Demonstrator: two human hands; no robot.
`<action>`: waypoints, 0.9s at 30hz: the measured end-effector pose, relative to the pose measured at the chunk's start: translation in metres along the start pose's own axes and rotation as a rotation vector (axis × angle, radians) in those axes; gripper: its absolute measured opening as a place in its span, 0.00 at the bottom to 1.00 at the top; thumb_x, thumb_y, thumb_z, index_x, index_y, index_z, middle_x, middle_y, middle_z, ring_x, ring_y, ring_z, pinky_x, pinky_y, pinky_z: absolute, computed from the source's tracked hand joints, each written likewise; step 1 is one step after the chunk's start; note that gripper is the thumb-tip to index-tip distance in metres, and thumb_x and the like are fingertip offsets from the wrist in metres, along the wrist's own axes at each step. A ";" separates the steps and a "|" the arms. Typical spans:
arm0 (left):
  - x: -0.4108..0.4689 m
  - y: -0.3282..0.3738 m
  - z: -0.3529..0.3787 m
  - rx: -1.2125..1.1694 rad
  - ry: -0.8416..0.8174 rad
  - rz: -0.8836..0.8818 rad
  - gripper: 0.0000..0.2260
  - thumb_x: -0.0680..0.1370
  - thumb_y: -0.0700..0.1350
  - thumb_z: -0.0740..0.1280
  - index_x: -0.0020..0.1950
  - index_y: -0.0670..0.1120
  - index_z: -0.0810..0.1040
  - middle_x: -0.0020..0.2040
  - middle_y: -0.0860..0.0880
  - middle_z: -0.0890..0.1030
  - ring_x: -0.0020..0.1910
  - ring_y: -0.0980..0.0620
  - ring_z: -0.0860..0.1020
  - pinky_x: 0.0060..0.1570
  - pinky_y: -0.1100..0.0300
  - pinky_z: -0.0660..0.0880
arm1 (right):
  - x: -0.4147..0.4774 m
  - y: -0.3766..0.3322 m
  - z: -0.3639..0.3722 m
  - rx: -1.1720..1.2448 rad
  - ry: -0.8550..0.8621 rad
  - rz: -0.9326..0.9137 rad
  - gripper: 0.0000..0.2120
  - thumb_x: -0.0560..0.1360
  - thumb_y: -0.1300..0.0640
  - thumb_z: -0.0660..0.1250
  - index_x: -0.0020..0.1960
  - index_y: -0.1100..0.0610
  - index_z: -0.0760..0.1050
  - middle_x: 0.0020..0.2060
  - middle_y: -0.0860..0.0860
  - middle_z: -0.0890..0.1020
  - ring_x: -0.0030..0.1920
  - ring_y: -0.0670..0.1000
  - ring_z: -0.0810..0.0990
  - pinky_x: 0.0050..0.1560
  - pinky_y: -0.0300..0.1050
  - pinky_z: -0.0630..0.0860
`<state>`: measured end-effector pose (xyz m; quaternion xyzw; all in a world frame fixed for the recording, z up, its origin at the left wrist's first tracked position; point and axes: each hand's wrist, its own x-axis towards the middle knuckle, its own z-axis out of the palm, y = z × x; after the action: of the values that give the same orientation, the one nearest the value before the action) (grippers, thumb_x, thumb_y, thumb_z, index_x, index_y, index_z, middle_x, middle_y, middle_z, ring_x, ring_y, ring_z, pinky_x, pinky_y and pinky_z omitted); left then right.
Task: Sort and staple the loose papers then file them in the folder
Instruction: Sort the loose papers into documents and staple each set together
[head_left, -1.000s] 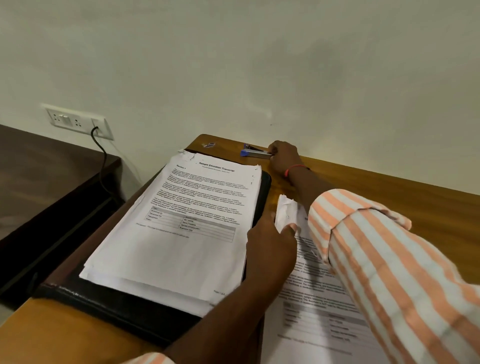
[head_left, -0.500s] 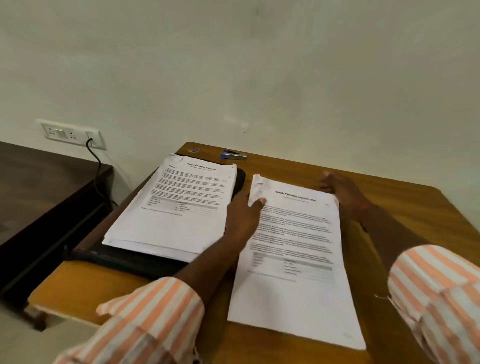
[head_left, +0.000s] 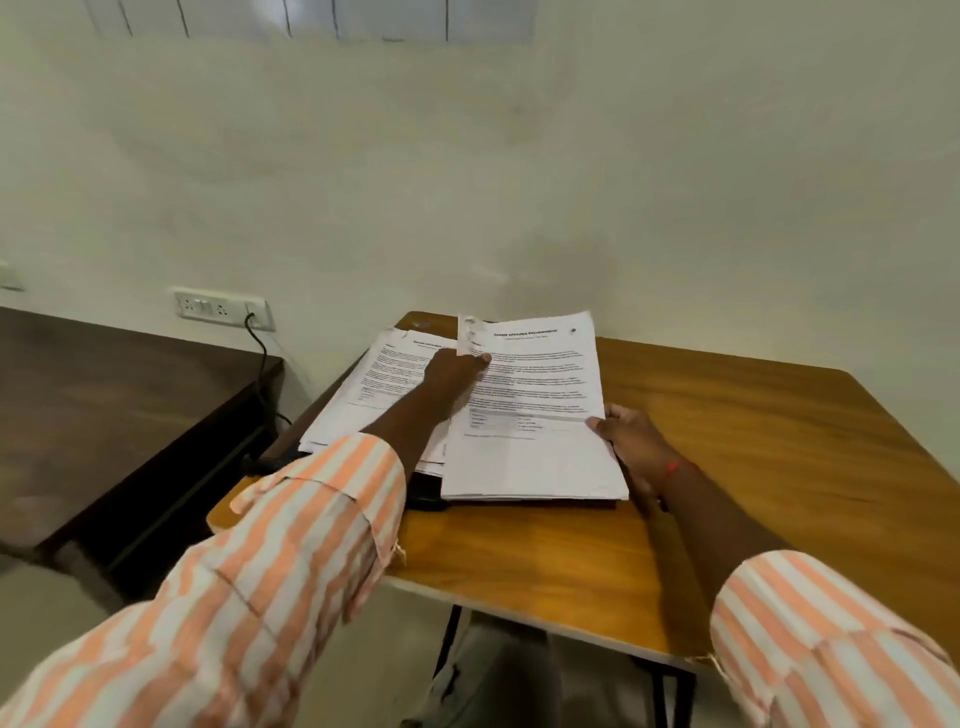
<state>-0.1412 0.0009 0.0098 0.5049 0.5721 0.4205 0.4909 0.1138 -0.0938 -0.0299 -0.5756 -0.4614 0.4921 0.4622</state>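
A stapled set of printed papers is lifted at a slant over the wooden table. My left hand pinches its curled top-left corner. My right hand grips its right edge, thumb on top. To the left, a stack of printed sheets lies on a black folder, partly covered by my left arm and the lifted set. The stapler is hidden.
A dark wooden table stands to the left across a gap. A wall socket with a black cable sits behind it. The wall is close behind the table. Bare wood lies to the right.
The stapled set, flat on the table before, is now raised and carried leftward over the folder's edge. My right hand went from the stapler to the set's right edge. The camera pulled back.
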 end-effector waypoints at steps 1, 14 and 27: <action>-0.006 0.001 -0.011 0.080 0.011 0.000 0.15 0.74 0.51 0.75 0.51 0.42 0.80 0.54 0.39 0.84 0.48 0.45 0.81 0.49 0.54 0.78 | 0.004 -0.005 0.016 0.003 0.018 -0.003 0.06 0.82 0.63 0.63 0.56 0.59 0.78 0.58 0.59 0.84 0.53 0.58 0.85 0.59 0.58 0.80; 0.024 -0.004 -0.139 0.708 0.264 0.068 0.12 0.75 0.43 0.72 0.54 0.38 0.80 0.51 0.41 0.81 0.54 0.41 0.79 0.45 0.57 0.69 | 0.042 -0.032 0.172 -0.458 0.212 -0.149 0.08 0.80 0.59 0.65 0.51 0.64 0.78 0.47 0.56 0.81 0.44 0.53 0.78 0.33 0.39 0.68; 0.043 -0.019 -0.125 0.712 0.139 -0.096 0.21 0.78 0.48 0.71 0.65 0.38 0.75 0.63 0.41 0.80 0.57 0.42 0.78 0.50 0.56 0.72 | 0.049 -0.011 0.160 -0.511 0.112 -0.044 0.15 0.78 0.56 0.68 0.64 0.59 0.79 0.59 0.55 0.83 0.56 0.57 0.82 0.47 0.41 0.74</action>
<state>-0.2685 0.0427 0.0055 0.5870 0.7377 0.2049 0.2634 -0.0414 -0.0316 -0.0397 -0.6898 -0.5567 0.3171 0.3372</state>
